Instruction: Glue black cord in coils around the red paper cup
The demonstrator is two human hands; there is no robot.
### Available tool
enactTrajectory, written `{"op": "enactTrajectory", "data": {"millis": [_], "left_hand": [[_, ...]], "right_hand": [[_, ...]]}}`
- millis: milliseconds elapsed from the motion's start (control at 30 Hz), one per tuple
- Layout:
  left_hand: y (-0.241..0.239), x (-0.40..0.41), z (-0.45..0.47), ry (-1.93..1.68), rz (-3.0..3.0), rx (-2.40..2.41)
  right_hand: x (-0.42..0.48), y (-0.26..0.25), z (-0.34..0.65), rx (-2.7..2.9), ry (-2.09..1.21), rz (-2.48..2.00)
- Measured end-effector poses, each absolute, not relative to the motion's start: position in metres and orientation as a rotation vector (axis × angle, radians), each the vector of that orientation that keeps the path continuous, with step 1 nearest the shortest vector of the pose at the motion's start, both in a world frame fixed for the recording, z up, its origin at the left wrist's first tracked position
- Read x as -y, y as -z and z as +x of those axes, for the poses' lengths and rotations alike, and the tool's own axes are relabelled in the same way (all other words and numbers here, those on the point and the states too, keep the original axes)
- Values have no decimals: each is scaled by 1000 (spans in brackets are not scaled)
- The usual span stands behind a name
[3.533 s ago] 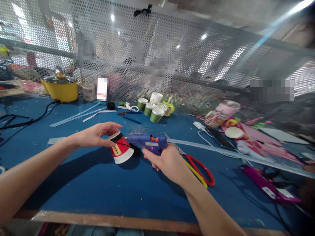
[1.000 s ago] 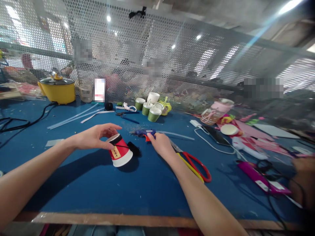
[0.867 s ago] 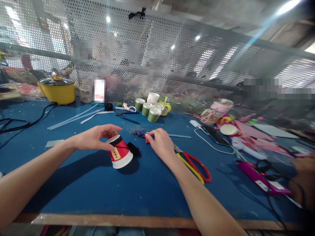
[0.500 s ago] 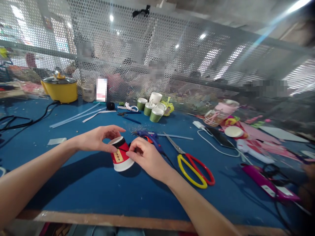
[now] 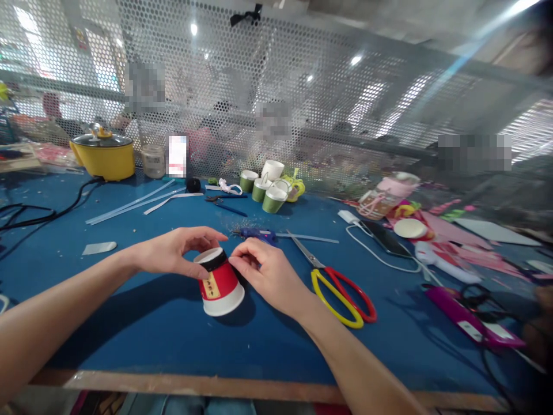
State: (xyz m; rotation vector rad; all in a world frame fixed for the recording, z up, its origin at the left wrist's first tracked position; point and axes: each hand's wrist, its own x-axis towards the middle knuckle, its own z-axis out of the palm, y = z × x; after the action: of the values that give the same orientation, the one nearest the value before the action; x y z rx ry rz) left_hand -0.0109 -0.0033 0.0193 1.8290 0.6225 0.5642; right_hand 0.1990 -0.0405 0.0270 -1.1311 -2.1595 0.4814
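Observation:
A red-and-white paper cup (image 5: 224,280) with a yellow label leans in front of me, its wide white rim downward. A black ribbon (image 5: 215,262) runs round its narrow upper end. My left hand (image 5: 179,252) grips that upper end, thumb on the near side and fingers over the back. At the cup's right side, my right hand (image 5: 261,268) is closed in a pinch at the ribbon. The fingertips partly hide where the ribbon ends. Just behind my right hand lies a blue glue gun (image 5: 258,234). Large scissors (image 5: 341,294) with red and yellow handles lie to the right.
Several small green-and-white cups (image 5: 274,199) stand at the back near pliers (image 5: 227,204) and clear glue sticks (image 5: 129,202). A yellow electric pot (image 5: 108,158) is at back left. On the right lie a phone (image 5: 384,237), a white cable and a purple device (image 5: 470,317).
The cup has tipped and shifted slightly right and toward me. My right hand has moved up and right along the ribbon, which now lies flatter against the cup.

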Motion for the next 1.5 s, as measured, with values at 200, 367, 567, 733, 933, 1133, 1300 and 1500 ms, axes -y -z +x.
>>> {"op": "enactTrajectory", "data": {"millis": [200, 367, 567, 733, 933, 1133, 1300, 1500], "left_hand": [[-16, 4, -9, -611, 1761, -544], [-14, 4, -7, -633, 1695, -467], [-11, 5, -5, -690, 1630, -397], [-9, 5, -3, -704, 1578, -357], [-10, 8, -3, -705, 1557, -328], [-12, 8, -2, -706, 1658, -350], [-14, 10, -1, -707, 1871, -523], [-9, 14, 5, -697, 1915, -775]], "right_hand": [[39, -25, 200, 2141, -469, -1143], [38, -24, 200, 2117, -502, -1161], [39, -22, 199, 2052, -658, -1207], [41, -19, 198, 2011, -735, -1203], [42, -16, 198, 1927, -914, -1214], [40, -13, 198, 1869, -1029, -1205], [40, -10, 197, 1904, -806, -1266], [43, -7, 192, 1989, -511, -1314]]}}
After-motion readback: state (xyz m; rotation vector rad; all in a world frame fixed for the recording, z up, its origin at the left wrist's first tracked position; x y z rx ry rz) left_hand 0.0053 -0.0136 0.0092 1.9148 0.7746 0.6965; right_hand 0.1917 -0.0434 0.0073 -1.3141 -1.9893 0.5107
